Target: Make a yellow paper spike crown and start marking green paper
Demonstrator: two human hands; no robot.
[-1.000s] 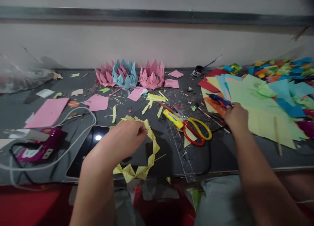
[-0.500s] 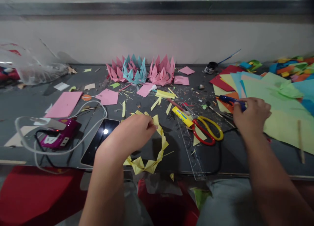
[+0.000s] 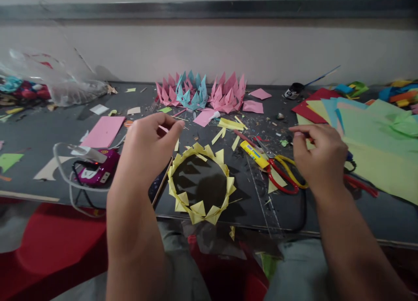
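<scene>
My left hand (image 3: 148, 148) is raised left of a yellow folded-paper ring (image 3: 230, 187), apart from it. Its thumb and index finger are drawn together; anything between them is hidden. The ring lies on the dark table, its pointed folds around the rim. My right hand (image 3: 321, 155) hovers right of the scissors (image 3: 283, 175), thumb and index slightly apart, other fingers curled, nothing visible in it. Behind it shows a bit of a dark blue tool (image 3: 351, 161), mostly hidden. A yellow glue stick (image 3: 254, 154) lies by the scissors and a clear ruler (image 3: 266, 205).
Pink crowns (image 3: 228, 94) and a blue paper crown (image 3: 192, 94) stand at the back. Coloured paper sheets (image 3: 369, 131) cover the right side. A purple power socket (image 3: 104, 166) with cables, a phone (image 3: 160, 183) and pink paper (image 3: 103, 131) lie left. Paper scraps are scattered about.
My left hand has lifted off the yellow ring and moved left. My right hand has let go of the blue tool, which now lies behind it. The view has shifted slightly left.
</scene>
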